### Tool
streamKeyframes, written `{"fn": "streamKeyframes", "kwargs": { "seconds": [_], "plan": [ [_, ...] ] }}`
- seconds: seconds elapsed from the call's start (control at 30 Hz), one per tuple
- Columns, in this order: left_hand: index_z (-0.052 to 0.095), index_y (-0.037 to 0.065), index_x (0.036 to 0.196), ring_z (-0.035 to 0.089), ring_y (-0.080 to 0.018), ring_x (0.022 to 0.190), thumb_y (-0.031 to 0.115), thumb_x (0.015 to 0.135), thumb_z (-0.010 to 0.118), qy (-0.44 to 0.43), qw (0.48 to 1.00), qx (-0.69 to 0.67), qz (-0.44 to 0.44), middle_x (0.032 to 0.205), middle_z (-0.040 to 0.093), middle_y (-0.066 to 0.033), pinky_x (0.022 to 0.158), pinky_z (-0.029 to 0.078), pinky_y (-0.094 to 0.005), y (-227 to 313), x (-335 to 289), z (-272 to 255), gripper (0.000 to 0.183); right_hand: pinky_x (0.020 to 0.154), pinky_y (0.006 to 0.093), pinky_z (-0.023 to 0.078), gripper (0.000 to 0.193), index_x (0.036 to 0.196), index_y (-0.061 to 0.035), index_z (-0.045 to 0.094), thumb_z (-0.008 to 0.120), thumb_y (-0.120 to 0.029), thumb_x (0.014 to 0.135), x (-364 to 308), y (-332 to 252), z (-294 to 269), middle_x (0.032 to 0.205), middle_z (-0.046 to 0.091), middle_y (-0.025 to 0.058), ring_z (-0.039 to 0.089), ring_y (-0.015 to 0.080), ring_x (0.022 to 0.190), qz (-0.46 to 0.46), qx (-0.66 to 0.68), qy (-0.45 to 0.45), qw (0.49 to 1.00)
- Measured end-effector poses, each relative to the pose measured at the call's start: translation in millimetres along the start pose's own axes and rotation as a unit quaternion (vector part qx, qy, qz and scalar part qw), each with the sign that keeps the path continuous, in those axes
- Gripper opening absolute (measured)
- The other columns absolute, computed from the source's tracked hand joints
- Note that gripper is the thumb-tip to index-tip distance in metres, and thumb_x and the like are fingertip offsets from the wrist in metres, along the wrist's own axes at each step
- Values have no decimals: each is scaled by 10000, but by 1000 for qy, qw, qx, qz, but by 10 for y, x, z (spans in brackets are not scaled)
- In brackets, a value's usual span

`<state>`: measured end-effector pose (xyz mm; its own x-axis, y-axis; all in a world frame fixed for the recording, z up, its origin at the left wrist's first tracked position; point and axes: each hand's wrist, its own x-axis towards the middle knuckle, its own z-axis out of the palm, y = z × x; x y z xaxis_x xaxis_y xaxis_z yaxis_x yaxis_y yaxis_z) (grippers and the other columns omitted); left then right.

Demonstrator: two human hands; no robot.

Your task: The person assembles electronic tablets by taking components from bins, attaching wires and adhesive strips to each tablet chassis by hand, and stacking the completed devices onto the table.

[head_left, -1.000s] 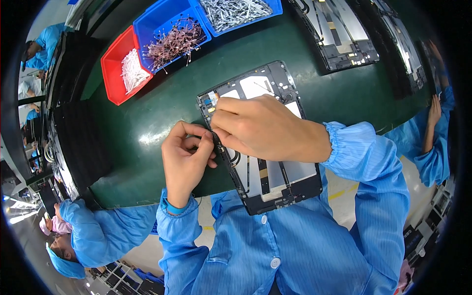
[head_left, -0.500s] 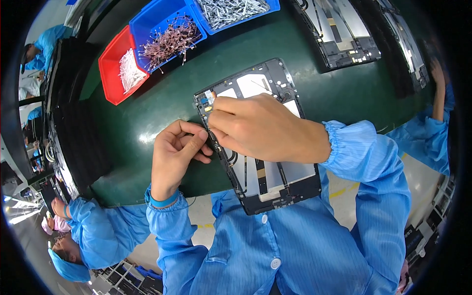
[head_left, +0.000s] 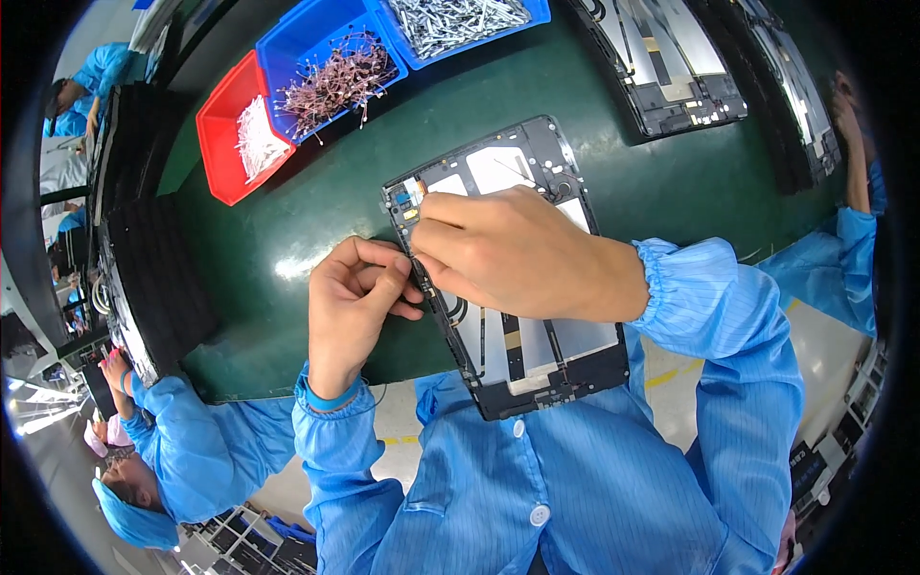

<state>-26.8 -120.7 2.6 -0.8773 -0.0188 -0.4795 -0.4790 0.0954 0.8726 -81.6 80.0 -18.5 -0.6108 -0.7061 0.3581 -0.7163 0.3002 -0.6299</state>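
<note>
An opened tablet (head_left: pixel 565 335), its black frame, boards and pale metal plates exposed, lies tilted in front of me, its near end past the table's edge. My left hand (head_left: pixel 359 287) is at its left long side, thumb and index finger pinched together against the edge; what is between them is too small to make out. Across the tablet's upper half reaches my right hand (head_left: pixel 517 249), fingers curled closed, their tips by the same left edge close to my left fingertips. The right fingertips and anything in them are hidden. A thin wire shows near the tablet's far right corner.
Beyond the tablet on the green table (head_left: pixel 287 335) stand a red bin (head_left: pixel 218 144) of white pieces, a blue bin (head_left: pixel 278 57) of reddish wired parts and another blue bin (head_left: pixel 412 59) of silvery parts. More opened tablets (head_left: pixel 671 86) lie far right. Co-workers sit both sides.
Both hands keep nearly the same pose at the tablet's left edge. The whole scene has shifted slightly right in the picture. A co-worker at the left has moved an arm.
</note>
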Motion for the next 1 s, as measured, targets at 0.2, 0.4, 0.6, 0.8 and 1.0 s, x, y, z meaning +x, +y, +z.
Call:
{"fn": "streamKeyframes", "kwargs": {
  "seconds": [0.2, 0.4, 0.6, 0.8, 1.0],
  "plan": [
    [558, -54, 941, 673, -147, 710, 10, 931, 612, 19, 1000, 5, 5, 834, 650, -110, 589, 599, -262, -10, -15, 17, 84, 586, 406, 540, 117, 809, 11, 608, 659, -93, 796, 15, -6, -12, 814, 573, 126, 647, 317, 667, 18, 70, 23, 997],
    [555, -39, 934, 670, -133, 631, 41, 913, 655, -16, 1000, -5, -2, 811, 628, -93, 552, 576, -235, -28, 56, -46, 129, 572, 388, 478, 99, 782, 7, 568, 662, 1, 751, 17, -21, -44, 763, 526, 129, 585, 302, 638, 53, 81, 30, 995],
    [519, -24, 957, 674, -143, 622, 24, 862, 672, -21, 1000, 21, 4, 883, 614, -94, 478, 553, -250, 43, 87, -11, 187, 566, 386, 472, 88, 770, 10, 582, 664, -15, 748, 88, -87, -83, 744, 535, 134, 581, 304, 631, 47, 62, 13, 997],
    [523, -31, 951, 671, -147, 599, 20, 820, 652, -19, 999, 46, -5, 841, 623, -98, 430, 530, -259, 22, 114, -39, 191, 541, 290, 487, 138, 799, 16, 690, 699, -117, 767, 520, 208, -459, 694, 664, 123, 635, 143, 582, 177, 116, 33, 977],
    [507, 7, 959, 634, -107, 600, 71, 876, 673, -34, 996, 54, 64, 852, 595, -69, 401, 452, -221, 84, 131, 27, 196, 750, 442, 538, 115, 847, -4, 703, 639, -89, 803, 833, 774, -906, 892, 683, 198, 665, 376, 823, 94, -207, 85, 970]
  ]
}}
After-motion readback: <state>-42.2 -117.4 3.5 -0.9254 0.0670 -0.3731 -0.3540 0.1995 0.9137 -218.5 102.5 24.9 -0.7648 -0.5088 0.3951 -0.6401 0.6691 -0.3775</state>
